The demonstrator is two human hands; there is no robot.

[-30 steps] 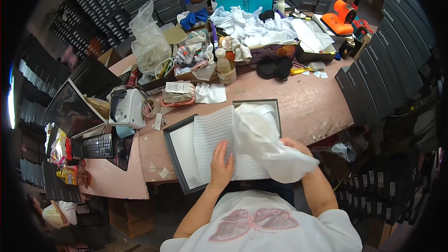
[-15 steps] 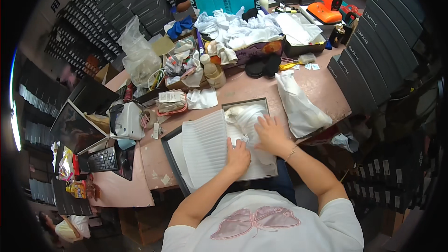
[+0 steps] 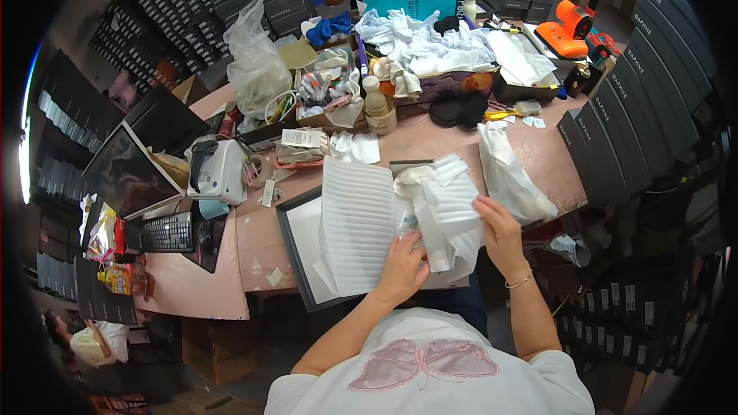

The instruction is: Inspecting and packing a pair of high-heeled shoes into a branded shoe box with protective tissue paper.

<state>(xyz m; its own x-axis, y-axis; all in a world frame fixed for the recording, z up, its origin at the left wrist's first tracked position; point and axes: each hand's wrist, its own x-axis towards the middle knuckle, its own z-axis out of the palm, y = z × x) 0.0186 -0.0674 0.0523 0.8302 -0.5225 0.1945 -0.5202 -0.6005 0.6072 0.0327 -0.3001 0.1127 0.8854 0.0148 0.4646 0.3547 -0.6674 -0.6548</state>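
Observation:
A shallow box (image 3: pixel 411 162) sits at the table's near edge, mostly hidden beneath white wrapping. My right hand (image 3: pixel 501 237) pinches the right edge of a ribbed white foam sheet (image 3: pixel 453 204), lifting it. Crumpled white tissue paper (image 3: pixel 417 184) shows beside that sheet; what lies under it is hidden. My left hand (image 3: pixel 403 267) rests at the near side of the wrapping, fingers apart, close to a small printed label (image 3: pixel 408 222). A second ribbed foam sheet (image 3: pixel 357 215) lies flat to its left, partly over a grey-rimmed box lid (image 3: pixel 296 238).
A white plastic bag (image 3: pixel 511 177) lies to the right, near stacked dark shoe boxes (image 3: pixel 615 107). Behind stand a carton of pale crumpled paper (image 3: pixel 430 42), a bottle (image 3: pixel 377 104) and an orange device (image 3: pixel 565 31). A label printer (image 3: pixel 217 173) and keyboard (image 3: pixel 165 232) are left.
My right hand has moved right and closed on the foam sheet, pulling its edge up and outward. My left hand has shifted slightly nearer me. The head view has turned a little left.

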